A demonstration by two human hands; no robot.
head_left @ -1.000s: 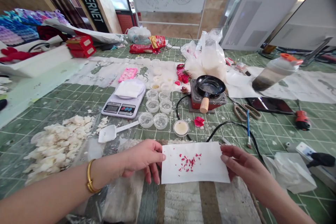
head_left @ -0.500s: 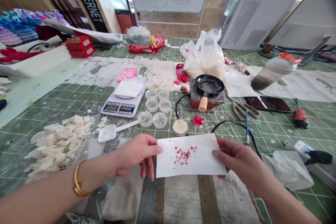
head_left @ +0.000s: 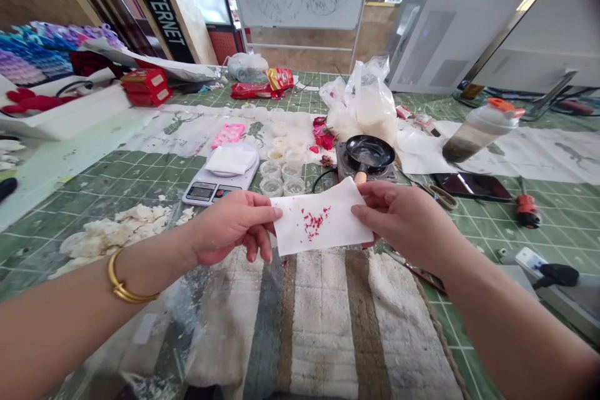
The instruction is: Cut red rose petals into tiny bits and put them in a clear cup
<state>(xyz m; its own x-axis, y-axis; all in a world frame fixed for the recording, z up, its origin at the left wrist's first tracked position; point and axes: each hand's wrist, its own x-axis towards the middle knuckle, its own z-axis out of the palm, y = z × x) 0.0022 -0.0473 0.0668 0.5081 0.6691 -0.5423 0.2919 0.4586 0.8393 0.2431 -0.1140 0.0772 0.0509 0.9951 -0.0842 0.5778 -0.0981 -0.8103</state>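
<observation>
Paper sheet [head_left: 328, 234] runs left-right, left hand [head_left: 229, 225] and right hand [head_left: 403, 222] fingers pinching its short ends.

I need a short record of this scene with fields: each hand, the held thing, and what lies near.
left hand: pinches left edge of the white paper
right hand: pinches its right edge
on paper: red bits near the middle
under hands: striped towel
behind paper: black pan, kitchen scale, clear cups
far left: pile of white flakes

2 hands: left hand [head_left: 229, 225], right hand [head_left: 398, 222]. 1 paper sheet [head_left: 338, 226], 1 scale [head_left: 210, 190], 1 pan [head_left: 370, 153], 1 bottle [head_left: 473, 134], 1 phone [head_left: 471, 186].
</observation>
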